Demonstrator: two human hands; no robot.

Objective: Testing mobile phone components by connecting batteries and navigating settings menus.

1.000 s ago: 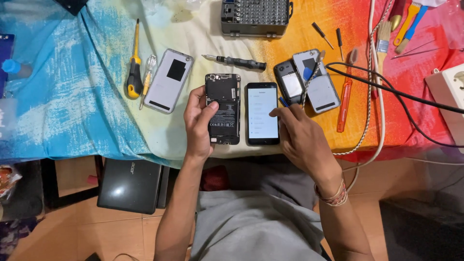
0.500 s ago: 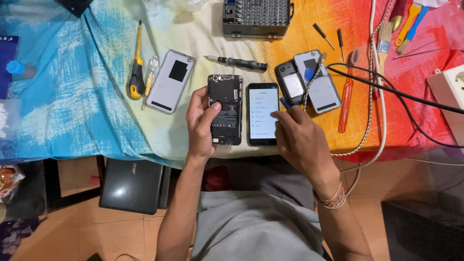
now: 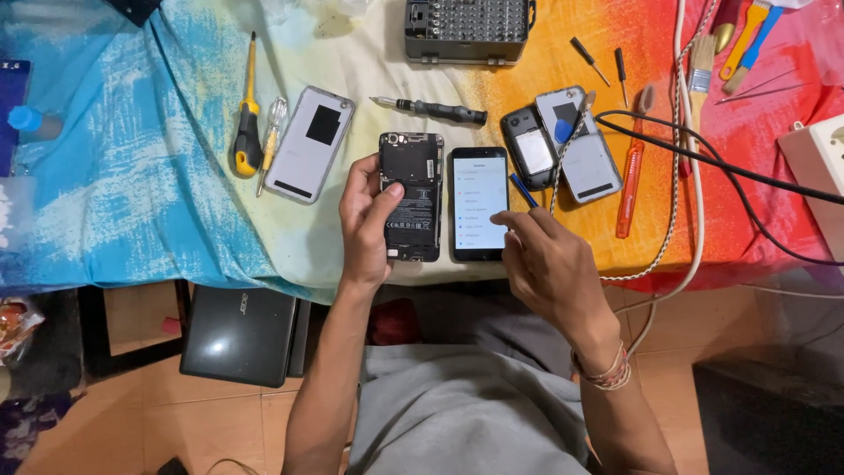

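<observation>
Black and backless, the opened phone (image 3: 411,195) lies on the tie-dyed cloth (image 3: 132,176) near the table's front edge, and my left hand (image 3: 367,224) wraps its left side, thumb across its battery. Just beside it on the right lies the lit phone (image 3: 480,203); my right hand (image 3: 549,264) has its forefinger touching the screen's lower corner, holding nothing. Farther back, the open bit case (image 3: 469,29) holds rows of screwdriver bits.

The opened phone (image 3: 411,196) lies just left of the lit phone (image 3: 480,203), screwdriver (image 3: 431,109) behind both.
</observation>
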